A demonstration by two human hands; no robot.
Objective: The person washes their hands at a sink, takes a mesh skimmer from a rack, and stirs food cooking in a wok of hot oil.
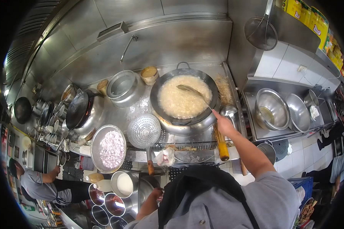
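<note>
My right hand [224,124] is closed around the handle of a wok spatula [190,90]. Its head lies in a pale, bubbling mass of small pieces in liquid [179,103], which fills much of a large dark wok [156,82] on the stove. My left hand [155,194] hangs low beside my dark apron, and its fingers are too small and shaded to make out. Left of the wok, a perforated skimmer [144,130] rests with its wooden handle toward me. A steel bowl [96,160] of white and pinkish chopped pieces [111,149] stands beside the skimmer.
A ladle [229,110] and a bamboo brush [221,147] lie right of the wok. Steel basins [283,110] sit on the right counter. A lidded pot [122,87] stands at the back left. Several containers [114,204] are low left. Another person [46,183] stands at far left.
</note>
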